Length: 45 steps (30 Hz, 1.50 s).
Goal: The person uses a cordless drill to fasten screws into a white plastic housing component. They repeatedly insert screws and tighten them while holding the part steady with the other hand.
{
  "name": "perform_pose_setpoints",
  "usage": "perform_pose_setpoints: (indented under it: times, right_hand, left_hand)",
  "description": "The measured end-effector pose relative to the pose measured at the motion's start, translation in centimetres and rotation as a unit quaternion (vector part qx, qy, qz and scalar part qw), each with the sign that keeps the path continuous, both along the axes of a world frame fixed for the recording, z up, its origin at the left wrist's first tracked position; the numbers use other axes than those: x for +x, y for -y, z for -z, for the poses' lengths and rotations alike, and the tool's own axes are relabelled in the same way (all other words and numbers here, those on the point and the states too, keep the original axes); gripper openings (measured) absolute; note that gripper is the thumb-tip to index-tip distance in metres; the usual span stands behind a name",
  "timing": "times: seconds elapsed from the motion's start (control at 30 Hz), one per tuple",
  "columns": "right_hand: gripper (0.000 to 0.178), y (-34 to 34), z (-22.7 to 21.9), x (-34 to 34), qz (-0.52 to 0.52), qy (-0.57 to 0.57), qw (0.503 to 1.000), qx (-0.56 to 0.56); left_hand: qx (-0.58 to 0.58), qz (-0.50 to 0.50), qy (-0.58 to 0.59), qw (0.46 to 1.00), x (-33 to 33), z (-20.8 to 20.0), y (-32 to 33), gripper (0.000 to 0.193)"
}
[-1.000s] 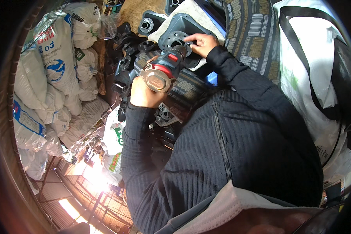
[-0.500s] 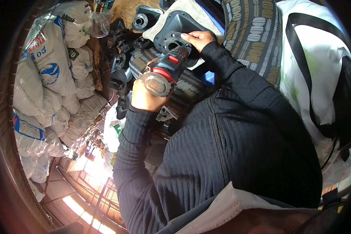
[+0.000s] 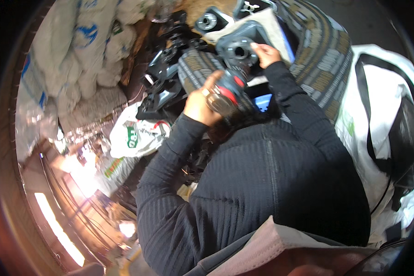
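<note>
My left hand [image 3: 200, 106] is wrapped round a cordless drill [image 3: 232, 87], dark with red parts, its chuck pointing away from me. Ahead of the chuck lies a dark grey part [image 3: 255, 33] with a flared base and a round flange that has a central hole and small holes round it. My right hand [image 3: 267, 56] grips the right edge of that flange, thumb and fingers closed on it. The chuck stops just short of the flange's near side. Any bit in it is too blurred to make out. A pale cloth [image 3: 282, 34] lies beneath the grey part.
A similar flanged part [image 3: 207, 21] lies beyond, and several dark parts [image 3: 163, 64] are heaped at the left. Patterned padding [image 3: 324, 60] curves along the right, beside a white bag [image 3: 368, 106] with black straps. Stacked sacks [image 3: 87, 55] and a white plastic bag [image 3: 135, 131] are at the left.
The whole view has shifted, so hands and parts appear farther right. The drill's chuck has drawn back a little from the flange, whose central hole now shows. Both hands keep their grips.
</note>
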State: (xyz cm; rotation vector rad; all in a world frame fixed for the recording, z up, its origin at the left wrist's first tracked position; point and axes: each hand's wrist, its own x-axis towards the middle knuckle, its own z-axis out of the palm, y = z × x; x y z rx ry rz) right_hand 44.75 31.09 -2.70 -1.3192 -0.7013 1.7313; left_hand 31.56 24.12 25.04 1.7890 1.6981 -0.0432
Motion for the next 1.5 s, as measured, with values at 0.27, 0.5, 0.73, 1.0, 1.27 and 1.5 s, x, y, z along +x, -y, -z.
perform_pose_setpoints:
  times: [0.27,0.5,0.73,1.0,1.27,1.5]
  right_hand:
    - [0.030,-1.7,-9.6,3.8,-0.117,-0.186,0.972,-0.083]
    - [0.033,-0.3,-15.4,-5.8,-0.364,-0.215,0.906,0.011]
    - [0.033,-18.8,-4.4,-1.0,-0.173,0.079,0.975,0.111]
    - [0.029,-25.3,6.5,4.3,-0.402,0.484,0.763,0.148]
    - [0.033,-26.8,8.0,-3.3,-0.603,0.545,0.516,0.271]
    - [0.025,-27.2,10.9,-5.0,-0.658,0.567,0.388,0.309]
  left_hand:
    - [-0.132,-0.056,0.119,0.982,-5.1,1.4,12.9,0.085]
    - [0.245,-0.487,0.458,0.702,-8.4,2.4,9.7,0.058]
    - [0.336,-0.653,0.145,0.663,-25.1,4.2,7.5,0.048]
    - [0.175,-0.665,0.135,0.714,-31.9,17.4,8.3,0.061]
    - [-0.024,-0.674,0.126,0.727,-31.8,20.5,10.3,0.036]
    - [-0.034,-0.537,-0.123,0.834,-26.8,20.7,8.5,0.023]
